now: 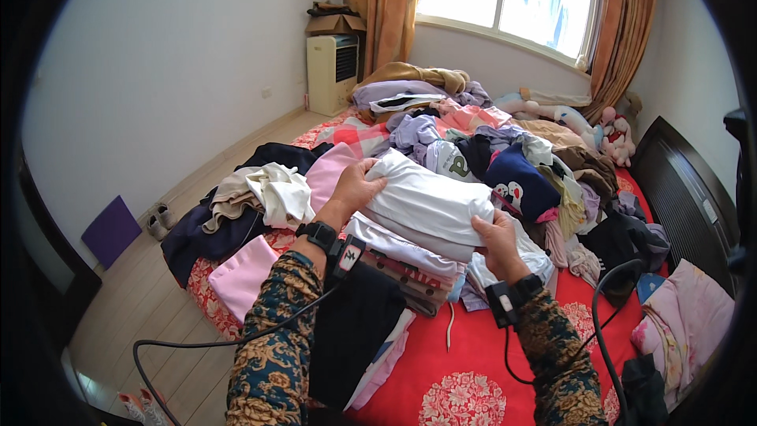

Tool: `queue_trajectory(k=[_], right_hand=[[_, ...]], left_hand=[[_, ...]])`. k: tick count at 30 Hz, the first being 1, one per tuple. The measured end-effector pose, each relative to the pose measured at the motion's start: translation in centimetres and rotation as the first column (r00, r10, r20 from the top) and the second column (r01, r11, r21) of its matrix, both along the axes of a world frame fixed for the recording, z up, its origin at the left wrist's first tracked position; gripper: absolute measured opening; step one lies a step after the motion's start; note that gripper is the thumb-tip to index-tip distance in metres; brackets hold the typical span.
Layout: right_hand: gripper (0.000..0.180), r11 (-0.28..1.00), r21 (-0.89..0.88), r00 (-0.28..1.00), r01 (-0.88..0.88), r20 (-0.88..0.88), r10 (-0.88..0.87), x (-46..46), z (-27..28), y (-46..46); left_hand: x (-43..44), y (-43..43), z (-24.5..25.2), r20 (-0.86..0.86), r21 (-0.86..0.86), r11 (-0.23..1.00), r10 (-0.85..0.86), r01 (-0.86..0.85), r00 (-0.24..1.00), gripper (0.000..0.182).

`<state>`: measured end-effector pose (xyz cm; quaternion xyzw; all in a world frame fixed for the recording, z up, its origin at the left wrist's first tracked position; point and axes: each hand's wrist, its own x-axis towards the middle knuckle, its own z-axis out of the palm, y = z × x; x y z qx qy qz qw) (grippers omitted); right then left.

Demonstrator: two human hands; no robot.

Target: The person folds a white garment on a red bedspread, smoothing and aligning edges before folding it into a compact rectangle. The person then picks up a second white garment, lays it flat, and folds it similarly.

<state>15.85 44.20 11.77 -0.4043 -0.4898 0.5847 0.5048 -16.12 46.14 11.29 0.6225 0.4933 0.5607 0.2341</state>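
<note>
My left hand (pixel 359 183) grips the left end of a folded white garment (pixel 429 192), and my right hand (pixel 500 242) grips its right end. The garment is stretched between them, above a stack of folded clothes (pixel 408 275) on the bed. Folded black cloth (pixel 355 325) lies nearer to me, over pink and white pieces. A light pink folded cloth (pixel 242 278) is to the left of my left forearm. Loose white and beige garments (pixel 278 195) lie beyond it.
A large heap of mixed clothes (pixel 414 130) covers the far part of the red patterned bedspread (pixel 461 361). The dark headboard (pixel 680 183) stands at the right, by a pink floral bundle (pixel 689 325). Black cables (pixel 195 344) run from both wrist devices.
</note>
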Motion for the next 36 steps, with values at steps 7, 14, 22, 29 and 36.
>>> queue_trajectory(k=[7, 14, 22, 29, 36], right_hand=[[0.024, 0.976, -0.213, 0.997, 0.052, 0.068, -0.038, -1.3, -7.5, 1.7], [0.033, 0.962, 0.21, 0.865, 0.172, 0.435, -0.25, -0.5, -5.7, 1.0], [0.071, 0.688, 0.596, 0.29, -0.414, 0.803, -0.521, -4.1, -4.6, 1.0], [0.073, 0.839, 0.344, 0.217, -0.422, 0.937, -0.276, -4.7, -7.8, 0.5], [0.07, 0.838, 0.437, 0.35, -0.326, 0.879, -0.322, -1.1, -10.2, -3.3]], left_hand=[[-1.0, 1.9, -9.6, -0.16, -0.285, 0.925, 0.214, -0.252, 0.964, 0.05], [0.0, -0.4, -6.0, -0.547, -0.091, 0.853, 0.389, -0.514, 0.742, 0.068], [5.4, -0.5, -4.0, -0.857, -0.098, 0.972, 0.027, -0.215, 0.514, 0.073], [4.1, -0.3, -5.9, -0.816, -0.394, 0.887, -0.218, -0.24, 0.535, 0.079], [4.5, -3.1, -2.6, -0.829, -0.476, 0.81, -0.284, -0.343, 0.481, 0.082]])
